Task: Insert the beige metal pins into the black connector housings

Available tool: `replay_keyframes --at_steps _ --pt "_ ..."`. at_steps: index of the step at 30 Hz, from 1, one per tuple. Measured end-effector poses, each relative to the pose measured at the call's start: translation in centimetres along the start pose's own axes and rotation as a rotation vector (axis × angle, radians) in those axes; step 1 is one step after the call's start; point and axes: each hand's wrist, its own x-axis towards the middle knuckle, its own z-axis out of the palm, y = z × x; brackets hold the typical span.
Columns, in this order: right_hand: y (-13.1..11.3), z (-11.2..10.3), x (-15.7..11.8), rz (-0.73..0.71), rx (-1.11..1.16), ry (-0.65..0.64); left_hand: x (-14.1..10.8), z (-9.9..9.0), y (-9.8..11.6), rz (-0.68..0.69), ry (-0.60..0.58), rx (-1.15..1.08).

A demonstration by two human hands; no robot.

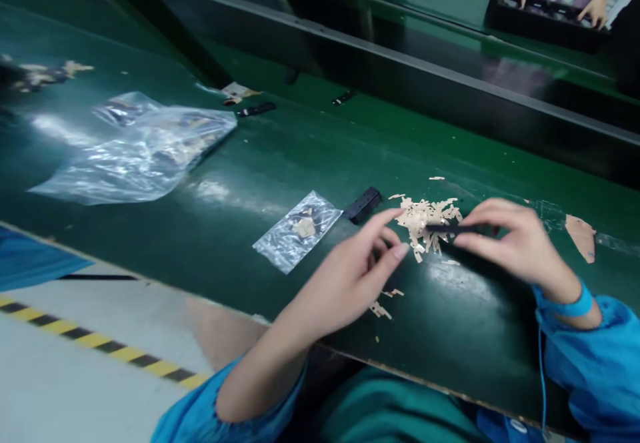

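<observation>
My right hand [517, 239] pinches a slim black tool [445, 228] between thumb and fingers; blur hides its exact kind. The tool points left, across a heap of small, flat, beige pieces [420, 219] on the green tabletop. To the left of the heap is my left hand [363, 266], its fingers curled, with a gap between thumb and forefinger and nothing visible in it. Behind this hand lie a black block-shaped part [363, 205] and a small clear bag [300, 231] with beige pieces inside. A few loose beige pieces [381, 309] lie near the front edge.
A large clear plastic bag [145, 153] lies on the left of the green table [225, 256]. Small black parts [257, 109] are near the back rail [400, 49]. Beyond it, another person's hands [595, 11] hold a black tray [545, 26]. A brown scrap [581, 237] lies right.
</observation>
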Motion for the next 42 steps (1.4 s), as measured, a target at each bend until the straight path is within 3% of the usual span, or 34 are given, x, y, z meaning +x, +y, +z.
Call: replay_keyframes --at_steps 2,5,7,10,12,16,23,28,32,34,37,39,42 --pt "3.0 -1.1 0.4 0.172 -0.186 0.281 -0.7 -1.7 -0.8 0.068 0.092 0.191" --pt "5.2 -1.5 0.3 0.256 -0.418 0.395 -2.4 -3.6 -2.5 0.169 0.057 0.340" --pt "4.0 -0.2 -0.2 0.174 -0.409 0.309 -3.5 -3.8 -3.6 0.216 0.010 0.364" --pt "-0.6 3.7 -1.5 0.006 -0.199 -0.036 -4.4 -2.6 -4.7 0.258 0.028 0.368" --pt "-3.6 6.6 -2.5 0.009 -0.164 -0.206 -4.3 -1.4 -5.1 0.282 0.087 0.372" --pt "-6.2 9.9 -3.8 0.059 -0.255 -0.276 -2.9 0.2 -5.2 0.329 0.123 0.451" --pt "-5.1 9.0 -3.7 0.061 -0.212 -0.326 -0.8 0.4 -4.9 0.308 0.236 0.619" --pt "-5.5 9.1 -4.0 0.038 -0.237 -0.270 -1.6 -0.6 -5.1 0.388 0.271 0.547" --pt "-6.2 9.8 -4.1 -0.013 -0.298 -0.273 -2.4 -1.5 -4.8 0.363 0.350 0.496" --pt "-6.1 9.8 -4.1 -0.009 -0.274 -0.292 -2.7 -1.8 -4.4 0.380 0.280 0.517" --pt "-5.5 9.1 -3.6 0.059 -0.089 -0.272 -3.1 -2.0 -3.5 0.422 0.069 0.557" --pt "-5.0 8.4 -3.1 0.198 0.170 -0.277 -3.2 -2.0 -2.9 0.456 -0.016 0.549" --pt "-4.5 7.2 -2.1 0.496 0.624 -0.449 -2.9 -1.8 -2.1 0.551 -0.049 0.483"
